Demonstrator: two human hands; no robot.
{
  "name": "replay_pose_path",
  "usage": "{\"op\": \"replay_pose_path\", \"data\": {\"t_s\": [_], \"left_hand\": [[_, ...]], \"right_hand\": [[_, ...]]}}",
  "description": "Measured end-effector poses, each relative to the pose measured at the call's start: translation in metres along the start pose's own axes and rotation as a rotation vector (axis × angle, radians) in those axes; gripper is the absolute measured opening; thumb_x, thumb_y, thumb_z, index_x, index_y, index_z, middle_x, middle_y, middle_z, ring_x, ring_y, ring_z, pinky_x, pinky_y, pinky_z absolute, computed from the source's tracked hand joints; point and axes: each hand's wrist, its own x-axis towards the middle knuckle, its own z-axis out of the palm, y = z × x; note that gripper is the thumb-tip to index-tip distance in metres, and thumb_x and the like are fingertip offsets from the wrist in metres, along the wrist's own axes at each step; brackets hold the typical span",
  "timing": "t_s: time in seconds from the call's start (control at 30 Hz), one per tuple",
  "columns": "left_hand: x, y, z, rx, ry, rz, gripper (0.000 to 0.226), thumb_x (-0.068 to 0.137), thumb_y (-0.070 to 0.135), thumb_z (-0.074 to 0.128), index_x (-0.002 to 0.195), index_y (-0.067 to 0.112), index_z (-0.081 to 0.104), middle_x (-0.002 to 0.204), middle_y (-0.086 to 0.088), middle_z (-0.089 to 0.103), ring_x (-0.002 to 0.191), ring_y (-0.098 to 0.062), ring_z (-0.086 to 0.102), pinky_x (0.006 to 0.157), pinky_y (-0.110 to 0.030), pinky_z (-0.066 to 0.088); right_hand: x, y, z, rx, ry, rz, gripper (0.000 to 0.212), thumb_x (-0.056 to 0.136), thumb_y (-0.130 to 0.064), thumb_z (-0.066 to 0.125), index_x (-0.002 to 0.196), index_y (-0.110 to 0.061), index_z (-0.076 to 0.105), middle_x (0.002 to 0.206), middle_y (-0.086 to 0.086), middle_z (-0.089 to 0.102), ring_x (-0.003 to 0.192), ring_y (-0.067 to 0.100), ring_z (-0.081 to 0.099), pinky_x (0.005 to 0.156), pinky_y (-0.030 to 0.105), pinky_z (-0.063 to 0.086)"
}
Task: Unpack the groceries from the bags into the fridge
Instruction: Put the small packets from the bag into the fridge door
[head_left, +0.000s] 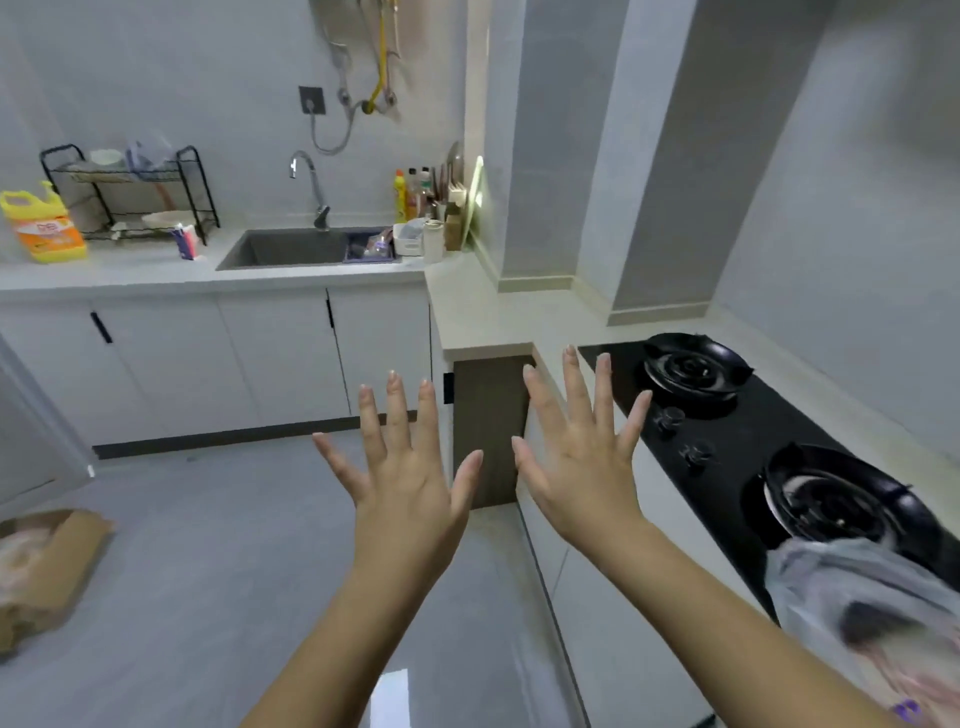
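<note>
My left hand (402, 467) and my right hand (582, 452) are both raised in front of me over the floor, backs toward the camera, fingers spread wide, holding nothing. A translucent plastic grocery bag (852, 597) lies on the counter at the lower right, partly over the black stove, right of my right forearm. A brown paper bag (47, 566) sits on the floor at the far left, blurred. No fridge is in view.
A black two-burner gas stove (753, 447) is set in the right counter. At the back a sink (291, 247) with a tap, a dish rack (130, 192), a yellow detergent jug (44, 223) and bottles (415, 195) in the corner. White cabinets (208, 358) below.
</note>
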Motion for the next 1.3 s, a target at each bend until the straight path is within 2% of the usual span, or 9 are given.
{"op": "replay_pose_path", "data": {"t_s": [0.17,0.37,0.63,0.83,1.0,1.13,1.17,1.23,1.3], "left_hand": [[-0.007,0.058,0.042,-0.091,-0.126,0.120,0.073,0.092,0.059,0.022,0.152,0.018,0.017,0.160,-0.012,0.016,0.148,-0.030,0.003,0.108,-0.070,-0.002],[-0.011,0.123,0.091,-0.159,-0.247,0.306,0.071,0.093,0.059,0.024,0.150,0.018,0.026,0.159,-0.011,0.018,0.148,-0.030,0.003,0.109,-0.065,-0.005],[0.010,0.221,0.157,-0.235,-0.381,0.577,0.069,0.093,0.058,0.024,0.148,0.017,0.030,0.157,-0.012,0.025,0.147,-0.033,0.014,0.110,-0.063,0.000],[0.014,0.298,0.193,-0.332,-0.469,0.813,0.065,0.093,0.055,0.029,0.145,0.017,0.036,0.155,-0.012,0.030,0.146,-0.033,0.017,0.110,-0.064,0.004],[-0.003,0.345,0.211,-0.422,-0.543,1.035,0.063,0.091,0.052,0.033,0.141,0.015,0.043,0.150,-0.013,0.038,0.142,-0.036,0.028,0.108,-0.067,0.017],[-0.028,0.371,0.218,-0.579,-0.627,1.225,0.055,0.086,0.047,0.041,0.132,0.018,0.049,0.143,-0.005,0.045,0.137,-0.029,0.037,0.106,-0.060,0.032],[-0.034,0.377,0.220,-0.598,-0.650,1.268,0.055,0.083,0.046,0.043,0.129,0.018,0.052,0.138,-0.003,0.049,0.133,-0.026,0.041,0.105,-0.058,0.037],[-0.048,0.388,0.229,-0.594,-0.660,1.374,0.053,0.078,0.047,0.049,0.120,0.017,0.061,0.127,-0.004,0.059,0.122,-0.026,0.052,0.097,-0.050,0.046],[-0.062,0.397,0.239,-0.580,-0.664,1.464,0.050,0.068,0.046,0.071,0.109,0.016,0.068,0.113,-0.003,0.066,0.108,-0.024,0.063,0.087,-0.040,0.052]], "right_hand": [[-0.045,0.063,0.011,-0.069,-0.107,0.187,0.067,0.089,-0.050,0.031,0.152,-0.026,0.024,0.161,0.013,0.014,0.148,0.040,0.004,0.107,0.075,0.012],[-0.083,0.134,0.021,-0.161,-0.171,0.396,0.068,0.088,-0.050,0.034,0.151,-0.027,0.022,0.161,0.011,0.013,0.148,0.038,0.003,0.110,0.065,0.000],[-0.099,0.225,0.033,-0.226,-0.262,0.635,0.071,0.089,-0.050,0.046,0.152,-0.030,0.018,0.162,0.009,0.010,0.149,0.034,-0.002,0.112,0.065,0.002],[-0.129,0.279,0.036,-0.338,-0.351,0.811,0.078,0.081,-0.048,0.065,0.148,-0.028,0.029,0.157,0.012,0.029,0.145,0.038,0.022,0.108,0.065,0.017],[-0.171,0.299,0.027,-0.372,-0.390,1.015,0.079,0.077,-0.048,0.068,0.145,-0.027,0.033,0.155,0.011,0.034,0.143,0.035,0.020,0.102,0.063,0.033],[-0.206,0.305,0.011,-0.262,-0.423,1.129,0.073,0.089,-0.043,0.057,0.152,-0.029,0.022,0.163,0.004,0.009,0.149,0.030,0.004,0.115,0.056,0.026],[-0.214,0.306,0.006,-0.233,-0.455,1.168,0.072,0.091,-0.042,0.056,0.153,-0.029,0.020,0.163,0.003,0.006,0.150,0.030,0.005,0.115,0.054,0.025],[-0.229,0.308,-0.003,-0.239,-0.445,1.187,0.074,0.086,-0.039,0.066,0.150,-0.026,0.031,0.160,0.007,0.021,0.145,0.034,0.025,0.109,0.052,0.037],[-0.241,0.311,-0.008,-0.211,-0.529,1.221,0.070,0.088,-0.038,0.063,0.149,-0.026,0.032,0.157,0.003,0.029,0.142,0.028,0.032,0.108,0.042,0.038]]}}
